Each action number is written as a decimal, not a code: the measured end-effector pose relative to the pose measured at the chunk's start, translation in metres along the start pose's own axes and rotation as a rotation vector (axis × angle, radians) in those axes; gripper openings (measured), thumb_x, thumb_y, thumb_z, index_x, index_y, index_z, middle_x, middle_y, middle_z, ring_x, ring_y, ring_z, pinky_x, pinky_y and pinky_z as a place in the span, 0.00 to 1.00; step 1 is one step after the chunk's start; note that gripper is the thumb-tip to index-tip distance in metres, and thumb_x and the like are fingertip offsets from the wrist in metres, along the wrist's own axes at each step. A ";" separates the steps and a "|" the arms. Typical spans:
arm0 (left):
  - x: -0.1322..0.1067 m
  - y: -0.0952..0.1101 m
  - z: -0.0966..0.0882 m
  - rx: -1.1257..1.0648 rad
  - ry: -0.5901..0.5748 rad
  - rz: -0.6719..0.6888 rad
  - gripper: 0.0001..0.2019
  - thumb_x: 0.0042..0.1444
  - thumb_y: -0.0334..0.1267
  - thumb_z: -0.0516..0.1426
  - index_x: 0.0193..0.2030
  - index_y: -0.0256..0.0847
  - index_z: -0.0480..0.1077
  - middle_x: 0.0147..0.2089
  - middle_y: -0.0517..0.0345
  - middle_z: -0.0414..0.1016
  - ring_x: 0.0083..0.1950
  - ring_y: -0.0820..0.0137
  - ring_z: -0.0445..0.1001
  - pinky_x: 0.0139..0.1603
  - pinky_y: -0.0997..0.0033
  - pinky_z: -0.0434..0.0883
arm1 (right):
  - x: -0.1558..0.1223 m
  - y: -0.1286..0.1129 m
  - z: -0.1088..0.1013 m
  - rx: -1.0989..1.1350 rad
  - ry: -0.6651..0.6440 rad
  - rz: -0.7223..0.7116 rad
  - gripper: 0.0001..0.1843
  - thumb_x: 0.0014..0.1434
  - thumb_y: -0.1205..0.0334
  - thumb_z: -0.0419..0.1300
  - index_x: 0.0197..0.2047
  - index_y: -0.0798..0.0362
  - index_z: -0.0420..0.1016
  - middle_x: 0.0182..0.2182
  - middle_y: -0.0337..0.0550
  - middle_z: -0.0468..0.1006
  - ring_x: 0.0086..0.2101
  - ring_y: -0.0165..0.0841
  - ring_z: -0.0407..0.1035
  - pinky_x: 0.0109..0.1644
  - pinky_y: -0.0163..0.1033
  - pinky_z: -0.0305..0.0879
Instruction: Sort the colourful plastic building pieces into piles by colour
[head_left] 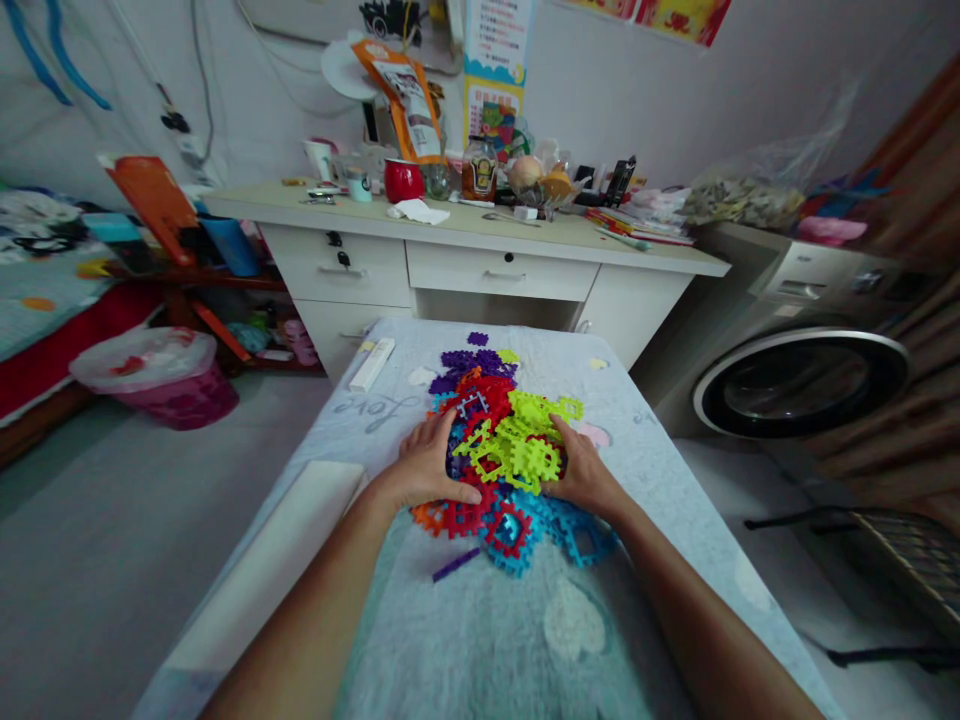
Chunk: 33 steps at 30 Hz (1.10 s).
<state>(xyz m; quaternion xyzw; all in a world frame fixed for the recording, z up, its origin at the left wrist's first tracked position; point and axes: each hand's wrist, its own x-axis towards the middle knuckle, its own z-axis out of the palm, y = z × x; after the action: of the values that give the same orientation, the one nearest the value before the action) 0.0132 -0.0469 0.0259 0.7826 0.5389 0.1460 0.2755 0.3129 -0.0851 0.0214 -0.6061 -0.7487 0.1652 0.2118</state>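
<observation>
A heap of interlocking plastic building blocks lies on the cloth-covered table, with yellow-green blocks [525, 440], red blocks [491, 400], purple blocks [469, 365] and blue blocks [577, 530]. My left hand [429, 465] clasps the heap's left side, its thumb across red blocks and its fingers curved around the far side. From the right, my right hand [589, 472] grips the edge of the yellow-green blocks, thumb and forefinger apart around them. Some fingertips are hidden among the blocks. A purple strip [456, 565] lies near the heap's front.
On the table's left lie a white box [373, 365] and a long white slab [277, 570]. Behind stands a cluttered desk [502, 240]. A washing machine [795, 320] is at right, a pink bin [161, 375] at left, and a chair [892, 560] at lower right.
</observation>
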 end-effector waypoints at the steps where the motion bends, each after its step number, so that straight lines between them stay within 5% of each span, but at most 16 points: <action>1: 0.001 0.003 0.001 -0.014 0.006 0.001 0.70 0.28 0.65 0.69 0.75 0.38 0.40 0.75 0.32 0.44 0.75 0.39 0.43 0.70 0.39 0.50 | 0.003 -0.001 0.001 0.013 0.023 -0.001 0.60 0.40 0.57 0.71 0.73 0.57 0.49 0.63 0.62 0.65 0.60 0.54 0.62 0.64 0.60 0.56; 10: 0.018 0.022 0.017 -0.203 0.068 0.098 0.66 0.31 0.59 0.70 0.73 0.34 0.45 0.73 0.32 0.52 0.73 0.45 0.54 0.70 0.48 0.56 | 0.016 -0.001 0.005 0.216 0.115 0.043 0.48 0.46 0.53 0.69 0.68 0.53 0.59 0.61 0.55 0.69 0.59 0.48 0.65 0.65 0.54 0.59; 16: 0.039 0.036 0.019 -0.334 0.088 0.155 0.53 0.39 0.47 0.69 0.70 0.38 0.51 0.70 0.42 0.60 0.69 0.54 0.62 0.70 0.55 0.60 | 0.031 -0.012 0.000 0.471 0.169 0.041 0.42 0.47 0.53 0.68 0.64 0.51 0.62 0.56 0.49 0.73 0.55 0.45 0.68 0.62 0.51 0.62; 22: 0.064 0.047 0.009 -0.323 0.176 0.092 0.43 0.44 0.45 0.66 0.66 0.39 0.57 0.62 0.45 0.70 0.62 0.55 0.70 0.63 0.56 0.66 | 0.064 -0.042 -0.011 0.553 0.194 0.066 0.33 0.48 0.59 0.63 0.59 0.52 0.66 0.47 0.45 0.77 0.43 0.39 0.72 0.54 0.48 0.68; 26: 0.074 0.038 -0.009 -0.186 0.200 0.059 0.32 0.47 0.47 0.64 0.59 0.40 0.66 0.56 0.47 0.74 0.58 0.54 0.72 0.59 0.56 0.69 | 0.079 -0.051 -0.023 0.625 0.102 -0.039 0.32 0.47 0.56 0.67 0.56 0.49 0.69 0.52 0.45 0.75 0.50 0.41 0.70 0.57 0.50 0.66; 29: 0.079 0.025 -0.023 -0.057 0.234 0.011 0.27 0.48 0.48 0.62 0.54 0.38 0.69 0.53 0.46 0.73 0.57 0.55 0.71 0.60 0.57 0.68 | 0.083 -0.040 -0.031 0.741 0.057 -0.078 0.32 0.50 0.53 0.66 0.58 0.47 0.68 0.58 0.47 0.71 0.54 0.41 0.68 0.57 0.50 0.67; 33: 0.091 0.011 -0.035 -0.011 0.317 -0.075 0.25 0.49 0.43 0.59 0.55 0.38 0.69 0.54 0.47 0.70 0.58 0.58 0.71 0.62 0.61 0.67 | 0.087 -0.001 -0.030 0.758 0.185 0.053 0.30 0.51 0.50 0.64 0.57 0.49 0.69 0.57 0.51 0.72 0.49 0.40 0.72 0.51 0.50 0.71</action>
<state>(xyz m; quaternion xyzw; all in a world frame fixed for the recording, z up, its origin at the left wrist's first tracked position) 0.0373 0.0442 0.0546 0.7277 0.6035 0.2603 0.1963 0.3126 -0.0008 0.0574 -0.5162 -0.5964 0.3802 0.4830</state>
